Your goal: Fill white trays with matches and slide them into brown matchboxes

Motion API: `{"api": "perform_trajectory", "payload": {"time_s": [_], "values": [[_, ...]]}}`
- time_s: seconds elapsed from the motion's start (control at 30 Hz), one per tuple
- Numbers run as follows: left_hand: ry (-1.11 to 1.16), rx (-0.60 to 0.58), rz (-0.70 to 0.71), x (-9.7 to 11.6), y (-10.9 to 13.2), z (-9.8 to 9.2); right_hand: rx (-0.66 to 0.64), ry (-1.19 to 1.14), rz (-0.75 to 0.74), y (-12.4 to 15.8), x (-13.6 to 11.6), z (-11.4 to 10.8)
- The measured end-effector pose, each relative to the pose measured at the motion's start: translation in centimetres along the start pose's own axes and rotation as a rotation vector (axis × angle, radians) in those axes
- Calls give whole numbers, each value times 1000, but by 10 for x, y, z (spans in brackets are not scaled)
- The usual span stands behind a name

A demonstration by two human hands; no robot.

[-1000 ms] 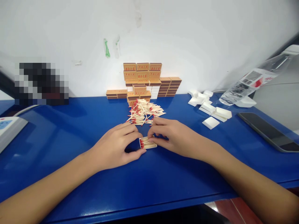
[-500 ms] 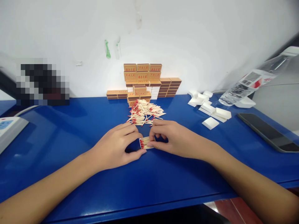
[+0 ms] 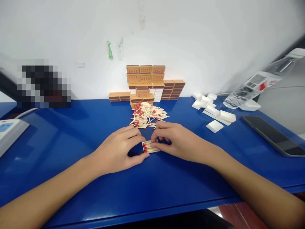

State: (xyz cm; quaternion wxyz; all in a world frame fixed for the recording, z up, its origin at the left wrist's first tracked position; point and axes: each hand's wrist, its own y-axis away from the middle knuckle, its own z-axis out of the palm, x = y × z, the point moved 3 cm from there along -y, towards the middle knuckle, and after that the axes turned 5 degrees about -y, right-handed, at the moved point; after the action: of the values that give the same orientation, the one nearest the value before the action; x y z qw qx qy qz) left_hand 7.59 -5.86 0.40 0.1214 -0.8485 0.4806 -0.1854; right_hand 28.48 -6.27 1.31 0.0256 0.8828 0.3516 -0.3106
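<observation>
A small white matchbox tray [image 3: 155, 150] lies on the blue table with red-tipped matches [image 3: 147, 147] in it, their heads toward the left. At its left end, the thumb and forefinger of my left hand [image 3: 122, 147] grip the tray by its corners. My right hand [image 3: 175, 140] is curled over the tray's right part, thumb and forefinger pinched at the matches inside and hiding some of them. Just beyond my hands is a loose heap of matches [image 3: 150, 114], heads mostly to the left.
Stacked matchboxes [image 3: 145, 78] stand against the wall behind the heap. To the right are several white trays [image 3: 214, 126], a tilted water bottle [image 3: 252, 86] and a phone [image 3: 274, 135]. A white power strip [image 3: 14, 133] sits at the left edge of the blue table [image 3: 114, 197].
My right thumb and forefinger have shifted slightly on the matches, and more of the tray's lower right edge shows. My left hand stays in place on the tray.
</observation>
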Motion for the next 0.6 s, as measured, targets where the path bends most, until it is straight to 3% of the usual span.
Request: {"api": "perform_trajectory", "payload": {"time_s": [0.6], "values": [[-3,2,-10,-1,0,1,7,60,-13,2,-2,-1]]}}
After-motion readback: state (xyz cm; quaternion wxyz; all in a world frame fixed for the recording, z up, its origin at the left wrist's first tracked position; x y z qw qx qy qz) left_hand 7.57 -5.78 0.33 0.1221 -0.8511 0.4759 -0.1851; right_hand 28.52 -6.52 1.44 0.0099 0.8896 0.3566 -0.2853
